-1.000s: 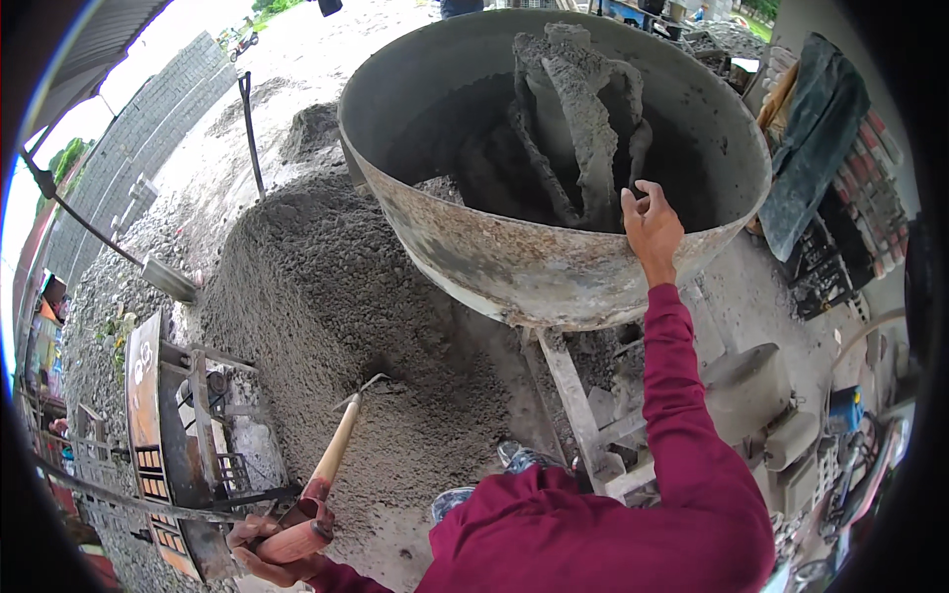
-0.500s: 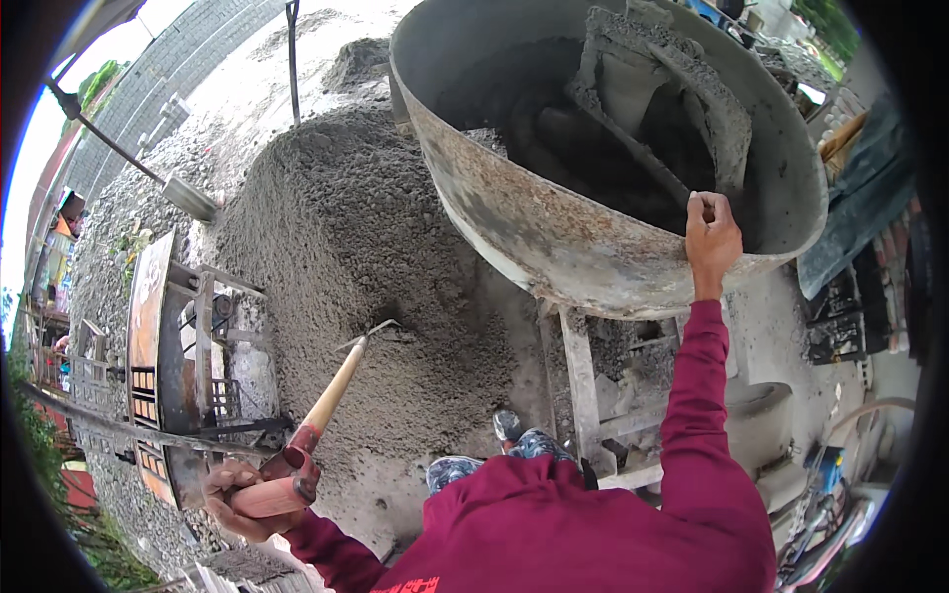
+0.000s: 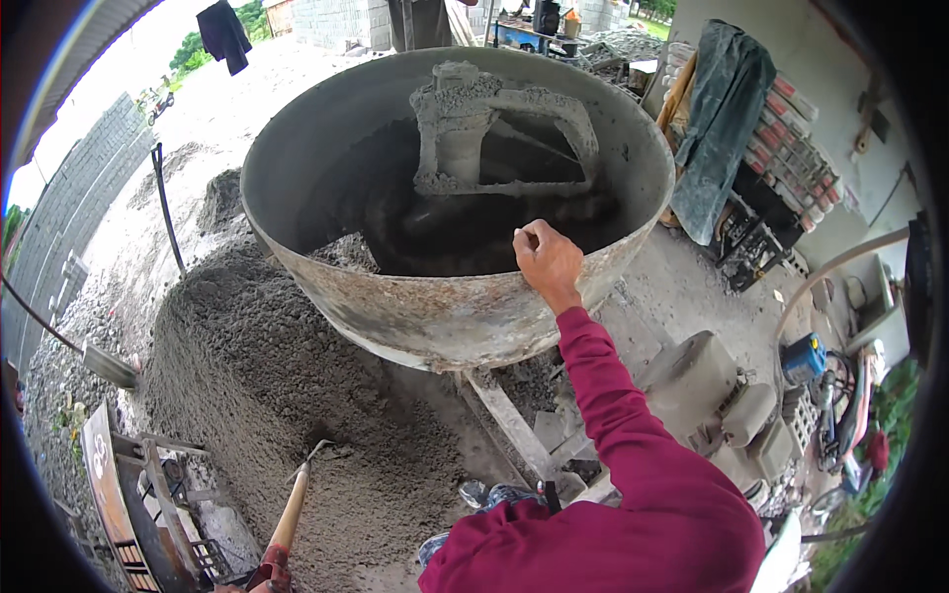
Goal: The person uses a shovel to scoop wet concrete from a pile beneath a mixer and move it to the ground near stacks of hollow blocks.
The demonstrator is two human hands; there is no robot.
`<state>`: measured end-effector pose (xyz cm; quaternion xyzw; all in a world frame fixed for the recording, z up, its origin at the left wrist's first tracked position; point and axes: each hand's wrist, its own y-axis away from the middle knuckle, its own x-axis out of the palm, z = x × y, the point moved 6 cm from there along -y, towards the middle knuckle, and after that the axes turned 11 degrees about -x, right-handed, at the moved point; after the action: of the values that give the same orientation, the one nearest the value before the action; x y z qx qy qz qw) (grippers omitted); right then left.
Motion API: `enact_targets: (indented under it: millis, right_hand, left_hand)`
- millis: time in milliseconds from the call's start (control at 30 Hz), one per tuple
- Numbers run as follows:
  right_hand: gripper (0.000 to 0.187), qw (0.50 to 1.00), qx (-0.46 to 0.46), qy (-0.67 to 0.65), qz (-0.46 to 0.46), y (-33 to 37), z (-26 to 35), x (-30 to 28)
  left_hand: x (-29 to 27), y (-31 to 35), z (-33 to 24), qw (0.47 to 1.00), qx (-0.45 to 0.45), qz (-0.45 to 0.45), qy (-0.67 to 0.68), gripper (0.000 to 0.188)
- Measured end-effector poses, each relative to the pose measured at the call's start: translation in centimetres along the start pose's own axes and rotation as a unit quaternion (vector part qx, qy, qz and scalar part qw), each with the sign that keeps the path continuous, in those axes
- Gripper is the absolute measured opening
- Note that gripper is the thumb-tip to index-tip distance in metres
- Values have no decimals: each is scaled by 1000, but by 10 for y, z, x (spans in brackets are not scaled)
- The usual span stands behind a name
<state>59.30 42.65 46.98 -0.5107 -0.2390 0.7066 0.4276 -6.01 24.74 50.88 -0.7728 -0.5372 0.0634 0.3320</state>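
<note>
A large round mixing drum (image 3: 415, 314), pale with rust stains, stands in front of me with its top open. Dark wet mix (image 3: 425, 232) lies inside it, below a mortar-crusted metal paddle frame (image 3: 504, 186). My right hand (image 3: 550, 263) is closed at the drum's near rim, fingers curled over its inner side. At the lower left edge, my left hand (image 3: 229, 589) is mostly cut off, closed at the red grip of a shovel (image 3: 288, 519). The shovel's wooden shaft slants up to its blade, sunk in a grey sand-and-gravel heap (image 3: 267, 366).
Metal legs (image 3: 514, 425) support the drum. Left of the heap are a rusty metal frame (image 3: 109, 484) and an upright dark pole (image 3: 168, 212). At right are a draped tarp (image 3: 727, 128), stacked bags (image 3: 791, 148), a blue container (image 3: 804, 358) and a hose (image 3: 830, 272).
My view has swung right and up, so the drum sits further left and the left hand has almost left the picture. The right hand stays at the rim; the paddle frame has turned inside the drum.
</note>
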Motion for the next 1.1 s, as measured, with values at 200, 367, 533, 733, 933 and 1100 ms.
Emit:
enact_targets:
  millis: [200,367,533,733,933,1100]
  right_hand:
    - [14,1000,2,9,7,-2,1,3]
    - [13,1000,-11,10,-3,-4,4,4]
    - [13,1000,1,27,2,2,3,2]
    - [16,1000,7,17,8,2,5,8]
    - [16,999,14,31,15,0,-4,12]
    - [16,999,15,21,19,3,2,13]
  left_hand:
    - [-6,-19,25,996,8,85,16,47]
    - [-2,-7,15,997,-44,26,58,47]
    - [3,-2,-5,998,-8,53,26,48]
    - [-31,-22,61,997,-33,51,39,51]
    - [-3,4,14,983,98,154,29,48]
    - [-21,-9,35,971,28,191,139,47]
